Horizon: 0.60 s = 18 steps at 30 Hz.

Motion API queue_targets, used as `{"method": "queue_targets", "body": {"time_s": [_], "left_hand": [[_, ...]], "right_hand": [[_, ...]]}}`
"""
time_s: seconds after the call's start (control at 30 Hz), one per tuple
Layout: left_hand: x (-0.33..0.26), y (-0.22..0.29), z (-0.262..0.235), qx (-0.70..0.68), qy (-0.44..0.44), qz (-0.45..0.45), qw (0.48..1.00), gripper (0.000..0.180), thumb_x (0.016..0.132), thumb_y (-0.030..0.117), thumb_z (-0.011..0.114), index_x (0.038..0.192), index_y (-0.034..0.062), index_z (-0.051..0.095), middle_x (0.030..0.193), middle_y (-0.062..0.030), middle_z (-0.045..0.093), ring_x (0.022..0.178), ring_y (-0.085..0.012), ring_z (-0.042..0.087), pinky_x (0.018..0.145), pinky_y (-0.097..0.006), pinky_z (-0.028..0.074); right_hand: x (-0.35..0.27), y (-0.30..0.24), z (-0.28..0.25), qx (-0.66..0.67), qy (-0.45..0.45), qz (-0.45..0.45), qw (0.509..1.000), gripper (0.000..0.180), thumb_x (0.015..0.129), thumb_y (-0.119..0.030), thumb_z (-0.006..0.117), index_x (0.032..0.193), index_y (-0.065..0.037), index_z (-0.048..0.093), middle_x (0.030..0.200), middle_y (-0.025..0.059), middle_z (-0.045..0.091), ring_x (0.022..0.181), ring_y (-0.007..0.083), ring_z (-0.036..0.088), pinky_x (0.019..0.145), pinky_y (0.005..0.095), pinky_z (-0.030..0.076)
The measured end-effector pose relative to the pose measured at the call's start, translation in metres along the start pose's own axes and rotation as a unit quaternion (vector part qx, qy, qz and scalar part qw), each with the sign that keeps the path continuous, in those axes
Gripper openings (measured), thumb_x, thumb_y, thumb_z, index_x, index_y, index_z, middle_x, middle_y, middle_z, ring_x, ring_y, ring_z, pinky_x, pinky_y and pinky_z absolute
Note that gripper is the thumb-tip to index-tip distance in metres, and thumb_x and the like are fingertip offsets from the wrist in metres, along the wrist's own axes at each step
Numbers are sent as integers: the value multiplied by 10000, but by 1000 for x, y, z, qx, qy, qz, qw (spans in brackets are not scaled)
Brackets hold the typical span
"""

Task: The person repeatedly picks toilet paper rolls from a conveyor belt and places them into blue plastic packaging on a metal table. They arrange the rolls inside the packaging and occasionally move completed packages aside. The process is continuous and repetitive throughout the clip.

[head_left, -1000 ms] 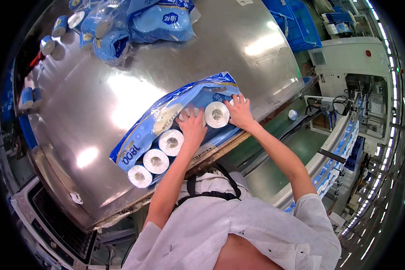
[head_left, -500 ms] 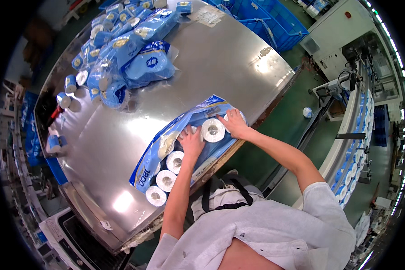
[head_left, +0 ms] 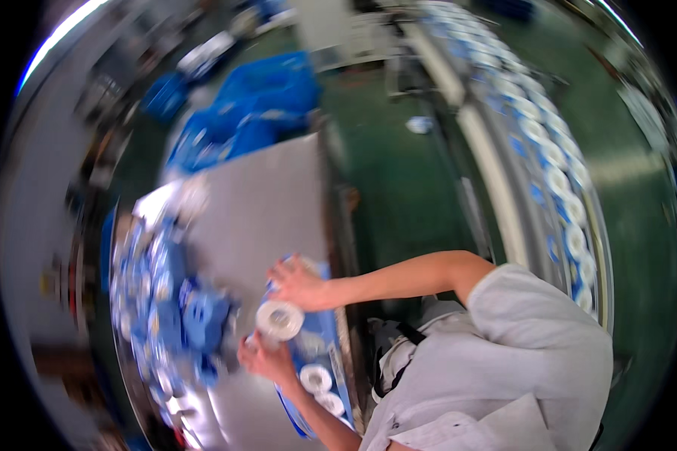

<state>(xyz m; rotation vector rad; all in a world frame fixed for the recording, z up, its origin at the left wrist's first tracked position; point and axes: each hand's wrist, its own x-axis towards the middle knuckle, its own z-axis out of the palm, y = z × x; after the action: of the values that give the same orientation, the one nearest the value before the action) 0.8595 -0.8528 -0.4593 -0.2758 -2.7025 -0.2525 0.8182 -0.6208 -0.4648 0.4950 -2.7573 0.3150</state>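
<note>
While blur smears detail, right hand and left hand, fingers curled, both grip one white paper roll over blue pack at worktop edge nearest person

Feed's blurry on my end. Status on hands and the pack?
Right hand and left hand both on a white paper roll at the blue pack. More rolls seated in it. Heap of blue packs beside, apart.
</note>
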Motion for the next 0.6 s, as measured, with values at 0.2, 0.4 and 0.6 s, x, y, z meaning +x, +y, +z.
{"method": "queue_targets", "body": {"time_s": [0.2,0.4,0.6], "left_hand": [[75,157,-10,-52,-12,165,985,640,659,272,891,1266,216,696,1434,-88,509,1333,-374,463,958,-569,437],[62,405,-40,-237,4,489,840,664,649,181,878,1281,207,676,1447,-88,496,1372,-389,439,1024,-575,424],[-94,617,-107,-375,-25,705,601,673,645,175,896,1280,244,684,1439,-89,498,1371,-404,429,1062,-571,390]], "right_hand": [[-90,86,-132,-175,46,180,967,330,811,-286,746,1127,-208,691,1358,204,518,1347,473,447,934,728,449],[-294,117,-266,-283,169,473,817,433,765,-231,771,1192,-217,703,1373,157,536,1362,424,447,1006,722,388],[-504,37,-346,-386,195,702,566,599,717,-188,782,1304,-269,687,1414,157,490,1365,417,392,1052,682,349]]}}
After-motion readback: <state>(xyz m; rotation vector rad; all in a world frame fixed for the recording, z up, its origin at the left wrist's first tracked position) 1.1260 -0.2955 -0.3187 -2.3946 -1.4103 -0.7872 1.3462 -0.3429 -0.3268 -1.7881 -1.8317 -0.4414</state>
